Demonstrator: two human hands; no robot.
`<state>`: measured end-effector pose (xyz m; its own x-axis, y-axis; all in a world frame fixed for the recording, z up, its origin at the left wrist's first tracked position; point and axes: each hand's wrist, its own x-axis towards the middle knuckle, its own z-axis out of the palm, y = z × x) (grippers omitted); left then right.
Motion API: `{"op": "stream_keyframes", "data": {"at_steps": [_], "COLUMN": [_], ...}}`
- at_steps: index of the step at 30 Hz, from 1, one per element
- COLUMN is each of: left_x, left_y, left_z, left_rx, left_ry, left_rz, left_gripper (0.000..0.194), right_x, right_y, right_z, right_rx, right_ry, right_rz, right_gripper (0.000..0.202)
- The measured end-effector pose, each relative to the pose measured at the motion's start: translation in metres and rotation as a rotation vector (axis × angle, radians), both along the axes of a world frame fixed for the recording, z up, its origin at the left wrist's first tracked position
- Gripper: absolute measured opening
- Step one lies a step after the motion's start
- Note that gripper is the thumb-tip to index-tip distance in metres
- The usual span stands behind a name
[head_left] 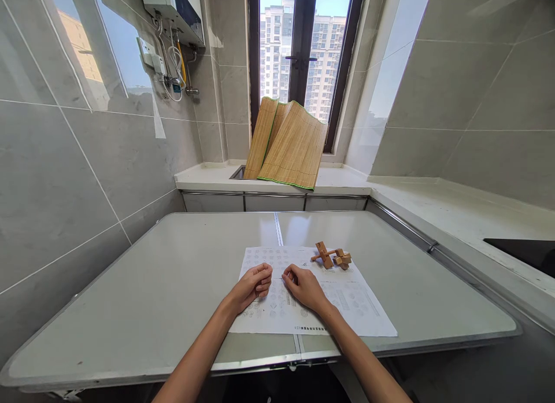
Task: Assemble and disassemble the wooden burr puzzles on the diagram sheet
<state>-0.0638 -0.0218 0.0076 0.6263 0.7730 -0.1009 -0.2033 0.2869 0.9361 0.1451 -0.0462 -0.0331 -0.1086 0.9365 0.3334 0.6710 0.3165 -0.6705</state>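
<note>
A large white instruction sheet [342, 310] with small printed diagrams and text lies unfolded near the table's front edge. My left hand [254, 285] rests on its left part, fingers loosely curled inward, with nothing seen in them. Opposite, with a small gap between, my right hand [304, 287] lies back up on the sheet, its fingers bent under and no object showing. Just beyond the right hand, on the sheet's far right part, sits a wooden interlocking puzzle [323, 255] of crossed pieces. Touching or close beside it is a second, knot-like wooden puzzle [342, 258]. Neither hand touches them.
The pale folding table [151, 299] has a metal rim and a centre seam. Behind it, a bamboo mat [295, 143] leans against the window over a sink [237, 172]. A white counter [459, 218] runs along the right; a water heater [173, 13] hangs at left.
</note>
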Motion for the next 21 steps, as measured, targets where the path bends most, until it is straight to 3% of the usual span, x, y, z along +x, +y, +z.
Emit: {"op": "stream_keyframes", "data": {"at_steps": [21], "left_x": [0.0013], "left_y": [-0.0015], "left_z": [0.0017], "left_rx": [0.001], "left_ry": [0.012], "left_rz": [0.007], "left_gripper": [0.036], "right_x": [0.0001], "right_y": [-0.0003], "right_z": [0.0009], "right_rx": [0.002], "right_ry": [-0.001], "right_rz": [0.002], "right_gripper": [0.017]}}
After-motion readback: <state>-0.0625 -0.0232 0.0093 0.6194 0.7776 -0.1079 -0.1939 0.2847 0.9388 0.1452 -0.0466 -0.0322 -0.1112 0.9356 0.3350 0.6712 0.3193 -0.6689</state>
